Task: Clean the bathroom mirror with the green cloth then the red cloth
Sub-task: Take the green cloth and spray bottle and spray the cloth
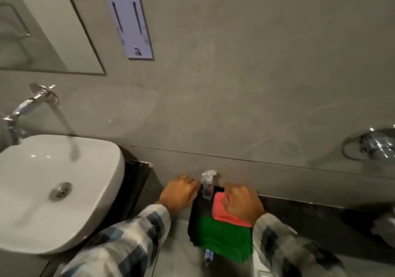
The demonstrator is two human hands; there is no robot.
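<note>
A black tray is low in the middle of the view, near the grey wall. In it lie a folded green cloth and, partly on top of it, a red cloth. A clear spray bottle stands at the tray's far end. My left hand grips the tray's left far edge beside the bottle. My right hand lies over the red cloth with its fingers curled at the tray's far right edge. The mirror hangs on the wall at the upper left.
A white basin sits on a dark counter at the left, with a chrome tap above it. A pale wall panel hangs right of the mirror. A dark counter and a chrome fixture are at the right.
</note>
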